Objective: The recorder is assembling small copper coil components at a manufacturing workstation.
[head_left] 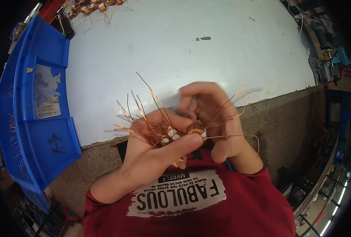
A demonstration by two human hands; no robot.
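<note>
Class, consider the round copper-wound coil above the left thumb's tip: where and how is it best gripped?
Probably pinch the round copper-wound coil's firm body from the right; its copper wire ends look thin and bent, and the left hand covers its lower edge.

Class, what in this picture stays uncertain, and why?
In the head view:
- Right hand: blurred, so its exact grip is unclear.
- Bunched coils: left hand and overlapping wires hide their number.
- Coil pile: cut off by the upper edge.

Your right hand (226, 114) is blurred, your left thumb (189, 144) hides part of the copper-wound coil (196, 128), coil pile (102, 6) cropped up top!
</note>
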